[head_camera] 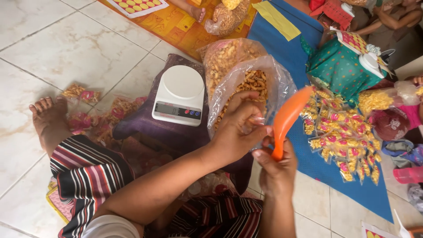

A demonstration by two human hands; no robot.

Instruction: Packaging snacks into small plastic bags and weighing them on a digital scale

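My left hand is closed around a small clear packet of snack pieces, held just in front of a big open plastic bag of tube-shaped snacks. My right hand grips the handle of an orange plastic scoop, which points up and right beside the packet. A white digital kitchen scale sits on a purple cushion to the left of the bag.
Several filled small snack packets lie in rows on a blue mat at right. More packets lie on the tiled floor near my foot. A second snack bag, a teal polka-dot bag and another person's foot are farther back.
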